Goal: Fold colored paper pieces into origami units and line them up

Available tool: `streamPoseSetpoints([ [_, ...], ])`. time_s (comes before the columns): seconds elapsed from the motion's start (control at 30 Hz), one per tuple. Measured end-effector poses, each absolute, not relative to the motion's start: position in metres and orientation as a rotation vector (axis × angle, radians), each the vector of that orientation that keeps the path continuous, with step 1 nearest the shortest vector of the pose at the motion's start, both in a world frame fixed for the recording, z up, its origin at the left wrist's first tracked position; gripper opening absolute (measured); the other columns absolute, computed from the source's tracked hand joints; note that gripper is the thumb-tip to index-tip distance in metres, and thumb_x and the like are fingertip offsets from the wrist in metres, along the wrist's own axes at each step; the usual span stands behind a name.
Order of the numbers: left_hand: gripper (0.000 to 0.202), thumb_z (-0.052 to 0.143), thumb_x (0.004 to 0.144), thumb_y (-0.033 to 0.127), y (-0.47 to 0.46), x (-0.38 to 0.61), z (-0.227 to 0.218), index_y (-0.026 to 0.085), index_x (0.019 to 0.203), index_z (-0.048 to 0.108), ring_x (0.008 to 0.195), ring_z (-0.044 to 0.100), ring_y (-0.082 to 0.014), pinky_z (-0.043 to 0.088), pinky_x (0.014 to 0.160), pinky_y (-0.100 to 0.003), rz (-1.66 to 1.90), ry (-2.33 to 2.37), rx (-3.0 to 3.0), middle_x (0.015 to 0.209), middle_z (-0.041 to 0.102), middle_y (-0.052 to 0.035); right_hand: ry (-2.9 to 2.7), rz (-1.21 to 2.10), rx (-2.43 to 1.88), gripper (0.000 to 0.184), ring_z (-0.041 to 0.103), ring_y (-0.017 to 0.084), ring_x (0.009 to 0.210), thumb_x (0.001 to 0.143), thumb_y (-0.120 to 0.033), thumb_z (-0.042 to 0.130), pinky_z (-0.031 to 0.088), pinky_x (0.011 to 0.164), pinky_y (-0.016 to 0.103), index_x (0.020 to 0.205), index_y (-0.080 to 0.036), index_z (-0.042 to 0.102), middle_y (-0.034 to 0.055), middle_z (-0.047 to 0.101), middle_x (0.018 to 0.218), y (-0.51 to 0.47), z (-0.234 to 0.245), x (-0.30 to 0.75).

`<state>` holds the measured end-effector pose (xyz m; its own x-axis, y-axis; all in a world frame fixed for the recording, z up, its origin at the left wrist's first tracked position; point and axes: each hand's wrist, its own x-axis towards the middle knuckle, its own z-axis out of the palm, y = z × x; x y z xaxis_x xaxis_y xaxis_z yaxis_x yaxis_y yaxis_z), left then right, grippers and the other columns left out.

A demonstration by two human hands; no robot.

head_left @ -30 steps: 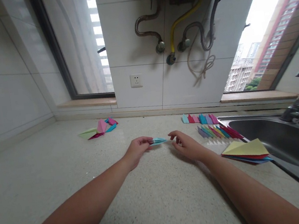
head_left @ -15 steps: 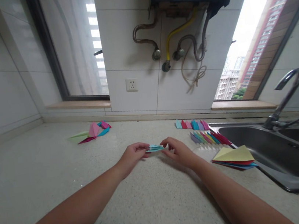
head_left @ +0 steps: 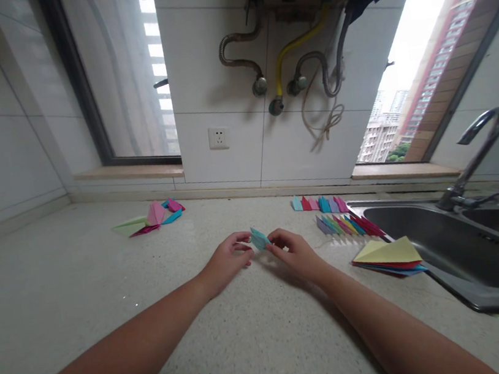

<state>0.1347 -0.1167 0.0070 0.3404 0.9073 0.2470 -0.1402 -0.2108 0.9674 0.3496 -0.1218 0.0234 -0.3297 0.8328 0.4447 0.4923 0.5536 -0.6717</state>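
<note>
Origami piece [head_left: 259, 239] has passed to my right hand [head_left: 297, 254], which pinches it, freeing my left hand [head_left: 226, 263], spread just beside it.

Matt paper piece [head_left: 259, 239], smooth countertop [head_left: 234, 344], shiny metal sink [head_left: 447, 239].

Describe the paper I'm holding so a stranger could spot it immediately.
Find the sink, then the counter left of it. Near the counter's middle is the right hand's grip. The paper there is small, folded and pale blue, the only one in a hand.
</note>
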Motion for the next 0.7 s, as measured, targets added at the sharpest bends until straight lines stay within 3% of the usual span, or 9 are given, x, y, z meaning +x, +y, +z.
streamPoseSetpoints([
  [0.1, 0.039, 0.072, 0.078, 0.033, -0.1219, 0.1368, 0.0107, 0.018, 0.113, 0.065, 0.098, 0.059, -0.0208, 0.053, 0.069, -0.028, 1.083, 0.750, 1.521, 0.110, 0.064, -0.0122, -1.921, 0.700, -1.002, 0.021, 0.058, 0.015, 0.075, 0.088, -0.040, 0.060, 0.046, 0.069, 0.028, 0.092, -0.019, 0.060, 0.0028, 0.065, 0.083, -0.1258, 0.0197, 0.3426],
  [0.23, 0.030, 0.070, 0.079, 0.036, -0.1259, 0.1364, 0.0138, 0.016, 0.101, 0.070, 0.078, 0.059, -0.0161, 0.051, 0.066, -0.027, 1.051, 0.769, 1.582, 0.089, 0.066, -0.0079, -1.926, 0.764, -0.984, 0.022, 0.058, 0.015, 0.076, 0.087, -0.041, 0.062, 0.047, 0.071, 0.029, 0.091, -0.019, 0.060, 0.0026, 0.064, 0.083, -0.1300, 0.0187, 0.3380],
  [0.4, 0.024, 0.068, 0.080, 0.037, -0.1265, 0.1362, 0.0119, 0.016, 0.092, 0.071, 0.063, 0.054, -0.0115, 0.044, 0.058, -0.022, 1.054, 0.846, 1.709, 0.078, 0.064, -0.0036, -1.923, 0.769, -0.967, 0.022, 0.059, 0.015, 0.080, 0.088, -0.040, 0.061, 0.048, 0.075, 0.030, 0.096, -0.020, 0.061, 0.0041, 0.066, 0.088, -0.1323, 0.0211, 0.3386],
  [0.7, 0.022, 0.066, 0.082, 0.034, -0.1279, 0.1371, 0.0085, 0.016, 0.093, 0.069, 0.064, 0.054, -0.0112, 0.039, 0.057, -0.021, 1.026, 0.827, 1.773, 0.081, 0.066, -0.0038, -1.926, 0.816, -0.949, 0.017, 0.055, 0.014, 0.073, 0.087, -0.036, 0.062, 0.044, 0.070, 0.028, 0.089, -0.019, 0.061, 0.0008, 0.061, 0.079, -0.1312, 0.0198, 0.3416],
])
